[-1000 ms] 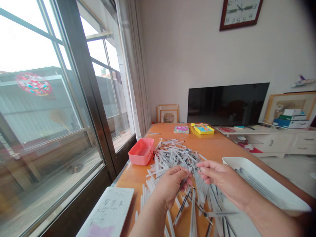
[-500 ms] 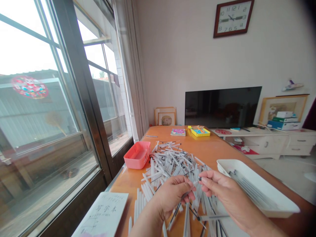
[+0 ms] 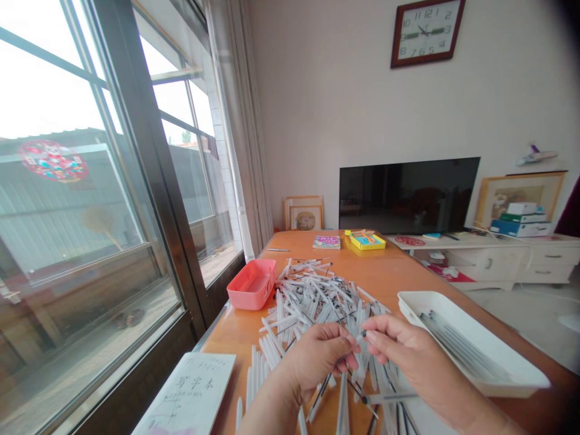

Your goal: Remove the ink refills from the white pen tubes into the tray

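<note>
The left hand (image 3: 324, 349) pinches a mostly hidden piece, the right hand (image 3: 399, 341) a small dark plug (image 3: 364, 333), seemingly a fitting step, calling next for aligned ends.

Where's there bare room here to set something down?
The widest bare patch of table lies between the yellow box, white tray and tubes; a smaller one lies between notebook and pink box. Tubes crowd the middle, around left hand and right hand.
</note>
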### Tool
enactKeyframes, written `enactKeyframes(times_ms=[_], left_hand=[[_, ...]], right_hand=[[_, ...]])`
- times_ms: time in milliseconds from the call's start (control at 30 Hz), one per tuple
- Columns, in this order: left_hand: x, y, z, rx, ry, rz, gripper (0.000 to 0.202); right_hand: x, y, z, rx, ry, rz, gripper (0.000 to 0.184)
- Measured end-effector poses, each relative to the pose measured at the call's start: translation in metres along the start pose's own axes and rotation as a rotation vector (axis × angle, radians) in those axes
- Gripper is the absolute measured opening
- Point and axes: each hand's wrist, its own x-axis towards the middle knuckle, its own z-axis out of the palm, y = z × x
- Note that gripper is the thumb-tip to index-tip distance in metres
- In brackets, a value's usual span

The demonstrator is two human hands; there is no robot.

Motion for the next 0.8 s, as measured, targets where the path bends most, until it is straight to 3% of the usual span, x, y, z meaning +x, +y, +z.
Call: enactKeyframes(times_ms=[333,800], left_hand=[[0.0012,-0.0007,0.0002,0.034,0.0,-0.007,0.021],[-0.0009,-0.0007,0.0002,0.095,-0.015,0.003,0.033]], right_hand=[[0.0004,0.0027,-0.0026,-0.043,-0.137,-0.006,0.03],[0.001,0.0092,-0.0045,-0.065,-0.232,-0.02,0.026]])
